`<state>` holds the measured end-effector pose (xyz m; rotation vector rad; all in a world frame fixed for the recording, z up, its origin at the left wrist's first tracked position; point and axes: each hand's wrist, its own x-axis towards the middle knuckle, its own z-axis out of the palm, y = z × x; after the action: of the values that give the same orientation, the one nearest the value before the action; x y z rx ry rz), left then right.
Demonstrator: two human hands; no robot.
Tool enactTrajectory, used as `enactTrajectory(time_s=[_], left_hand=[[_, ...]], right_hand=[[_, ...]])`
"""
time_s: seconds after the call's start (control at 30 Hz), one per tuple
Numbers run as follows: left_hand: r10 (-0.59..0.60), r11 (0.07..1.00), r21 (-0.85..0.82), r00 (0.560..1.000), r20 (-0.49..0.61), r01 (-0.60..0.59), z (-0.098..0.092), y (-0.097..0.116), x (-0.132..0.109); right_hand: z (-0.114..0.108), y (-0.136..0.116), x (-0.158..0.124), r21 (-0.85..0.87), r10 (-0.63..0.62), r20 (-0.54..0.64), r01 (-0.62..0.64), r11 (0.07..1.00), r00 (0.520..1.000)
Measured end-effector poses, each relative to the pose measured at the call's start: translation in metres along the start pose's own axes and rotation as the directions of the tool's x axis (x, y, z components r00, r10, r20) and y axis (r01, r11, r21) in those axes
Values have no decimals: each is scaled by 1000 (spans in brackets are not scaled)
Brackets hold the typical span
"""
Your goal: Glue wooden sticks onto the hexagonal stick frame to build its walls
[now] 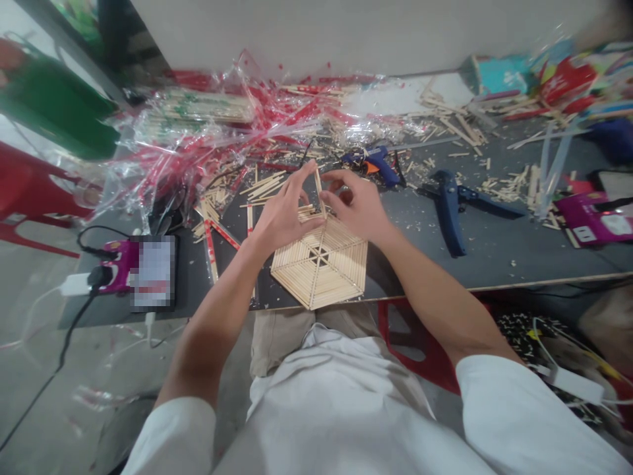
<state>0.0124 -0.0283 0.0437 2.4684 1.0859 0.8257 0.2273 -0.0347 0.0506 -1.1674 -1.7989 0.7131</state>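
So it's just the one cam here, worn on the head, looking forward and pretty steeply down. The wearer's own white shirt (pixel 366 409) fills the bottom of the frame, super close to the lens, and the forearms (pixel 222 307) stretch up from there, with the left hand (pixel 281 214) and right hand (pixel 360 203) just above center. It's near but really wide: you get a long stretch of bench (pixel 494 254), some floor (pixel 54 396) lower left, and the wall (pixel 321 33) up top. Bench's front edge sits a bit crooked, higher on the right.
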Motion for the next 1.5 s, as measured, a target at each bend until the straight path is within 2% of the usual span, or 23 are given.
enactTrajectory(time_s=[0.23, 0.5, 0.67, 0.9, 1.1, 1.27, 1.5], left_hand=[[-5, 1000, 21, 1000, -28, 6, -2, 5, 1], [4, 1000, 20, 999, -41, -4, -1, 3, -1], [-1, 1000, 18, 999, -41, 1, -1, 3, -1], [13, 999, -46, 997, -73, -16, 0, 2, -1], [39, 998, -39, 993, -109, -43, 2, -5, 0], [46, 999, -17, 994, -99, -48, 2, 0, 0], [58, 998, -15, 995, -87, -59, 1, 1, 0]], right_hand=[[-12, 3, 3, 30, -18, 49, 16, 999, 999], [-10, 10, 5, 71, -139, 151, 130, 989, 979], [-4, 23, 6, 84, -239, 141, 229, 970, 961], [-1, 27, 7, 90, -230, 157, 218, 972, 960], [-2, 21, 7, 133, -176, 72, 165, 977, 982], [0, 24, 7, 195, -106, 15, 101, 976, 994], [-2, 23, 7, 172, -147, 32, 140, 975, 989]])
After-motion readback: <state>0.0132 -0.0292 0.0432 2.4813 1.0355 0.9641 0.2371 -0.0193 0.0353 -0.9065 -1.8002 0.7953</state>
